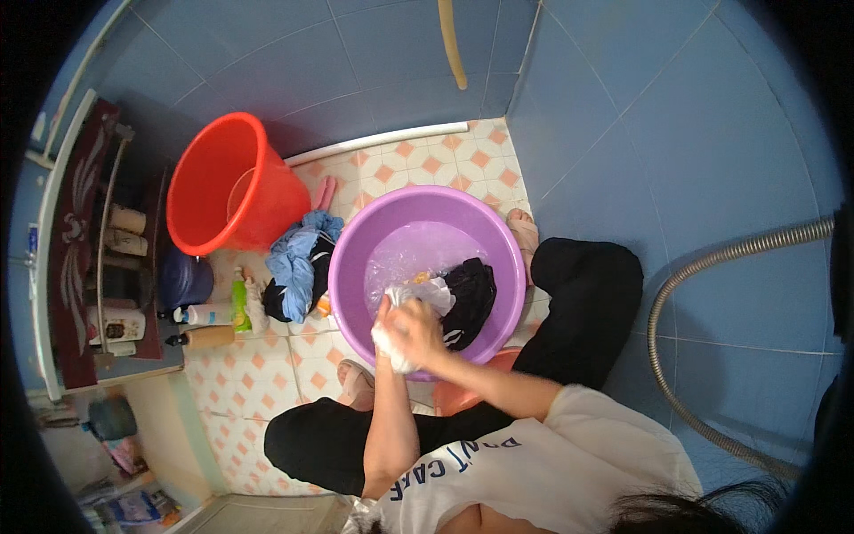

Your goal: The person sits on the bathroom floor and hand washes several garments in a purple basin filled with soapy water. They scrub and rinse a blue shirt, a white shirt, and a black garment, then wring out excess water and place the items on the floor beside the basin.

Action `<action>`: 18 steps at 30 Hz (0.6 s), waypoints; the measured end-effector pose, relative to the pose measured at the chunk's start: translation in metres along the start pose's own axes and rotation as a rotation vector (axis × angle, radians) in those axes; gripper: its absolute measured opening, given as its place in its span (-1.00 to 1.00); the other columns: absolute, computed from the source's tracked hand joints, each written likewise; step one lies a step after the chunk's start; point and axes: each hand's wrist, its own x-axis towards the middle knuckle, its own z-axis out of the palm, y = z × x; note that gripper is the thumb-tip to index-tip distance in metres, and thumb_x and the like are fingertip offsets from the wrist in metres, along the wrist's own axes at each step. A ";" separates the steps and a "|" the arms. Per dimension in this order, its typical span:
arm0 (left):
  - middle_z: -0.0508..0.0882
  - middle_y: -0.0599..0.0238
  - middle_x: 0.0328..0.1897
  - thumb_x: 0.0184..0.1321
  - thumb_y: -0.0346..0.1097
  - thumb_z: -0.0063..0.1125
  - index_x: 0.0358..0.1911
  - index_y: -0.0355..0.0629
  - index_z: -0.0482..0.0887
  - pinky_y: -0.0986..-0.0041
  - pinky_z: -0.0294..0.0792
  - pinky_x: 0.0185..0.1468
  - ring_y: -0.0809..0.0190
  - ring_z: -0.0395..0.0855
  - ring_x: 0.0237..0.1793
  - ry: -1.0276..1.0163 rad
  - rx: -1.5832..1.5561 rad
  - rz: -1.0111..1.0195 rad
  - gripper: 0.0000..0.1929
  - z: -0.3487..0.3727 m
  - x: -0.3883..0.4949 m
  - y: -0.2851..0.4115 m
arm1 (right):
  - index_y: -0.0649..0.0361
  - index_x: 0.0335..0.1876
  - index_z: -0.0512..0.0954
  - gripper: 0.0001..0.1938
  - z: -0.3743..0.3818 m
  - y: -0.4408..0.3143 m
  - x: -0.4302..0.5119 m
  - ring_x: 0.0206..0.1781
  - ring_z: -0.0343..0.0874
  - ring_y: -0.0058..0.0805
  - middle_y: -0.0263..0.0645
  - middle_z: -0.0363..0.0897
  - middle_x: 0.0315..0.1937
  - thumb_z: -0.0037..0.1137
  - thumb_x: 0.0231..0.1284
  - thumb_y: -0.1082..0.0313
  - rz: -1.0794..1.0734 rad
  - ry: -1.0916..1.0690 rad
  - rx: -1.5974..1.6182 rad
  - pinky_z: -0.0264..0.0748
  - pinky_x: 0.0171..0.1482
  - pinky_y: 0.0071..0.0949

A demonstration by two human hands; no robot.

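Observation:
Over a round purple plastic basin [347, 334], my left hand [383, 322] and my right hand [417, 327] are pressed together on a bunched white cloth [398, 357]. The right hand lies across the cloth and is slightly blurred. Part of the cloth is hidden between the palms. Inside the basin, a dark garment [472, 294] rests toward the right side, with a pale piece of fabric [437, 294] beside it. Shallow water [413, 247] with a rippled surface covers the basin's bottom.
A red plastic bucket [283, 193] stands at upper left, near a heap of blue and black clothes [293, 260]. Several bottles [207, 315] line the floor by a wall shelf [73, 240]. A metal hose [657, 320] hangs along the blue tiled wall. My feet flank the basin.

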 end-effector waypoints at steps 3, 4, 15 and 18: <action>0.58 0.29 -0.45 0.22 -0.07 -0.05 -0.35 -0.11 0.55 0.51 0.44 -0.42 0.28 0.54 -0.45 -0.234 -0.128 -0.157 -0.73 -0.043 -0.002 0.006 | 0.25 -0.56 0.47 -0.81 -0.006 -0.019 -0.013 -0.37 0.42 -0.09 -0.08 0.40 -0.51 0.03 0.00 0.29 -0.119 -0.042 0.080 0.34 -0.27 -0.23; 0.58 0.30 -0.40 0.22 -0.12 -0.04 -0.29 -0.12 0.54 0.50 0.45 -0.41 0.28 0.56 -0.44 0.140 0.110 -0.002 -0.77 -0.021 0.006 -0.014 | 0.27 -0.58 0.45 -0.80 -0.006 0.014 0.002 -0.41 0.42 -0.09 -0.07 0.40 -0.54 0.02 0.01 0.29 -0.025 0.035 0.021 0.34 -0.30 -0.25; 0.62 0.26 -0.21 0.05 -0.44 0.06 -0.05 -0.33 0.50 0.54 0.45 -0.16 0.32 0.60 -0.26 0.129 0.620 -0.028 -0.66 0.106 -0.013 0.007 | 0.26 0.02 0.43 -0.40 -0.029 0.155 0.057 -0.04 0.43 -0.36 -0.16 0.46 -0.05 -0.13 0.12 -0.18 0.873 0.021 0.723 0.34 0.04 -0.38; 0.62 0.30 -0.24 -0.05 -0.50 0.12 -0.11 -0.32 0.55 0.58 0.37 -0.13 0.37 0.56 -0.28 0.043 0.742 -0.032 -0.66 0.121 -0.032 0.022 | 0.11 0.16 0.34 -0.30 -0.036 0.126 0.056 0.13 0.36 -0.30 -0.17 0.38 0.09 -0.27 0.11 -0.34 1.015 -0.396 1.459 0.29 0.15 -0.30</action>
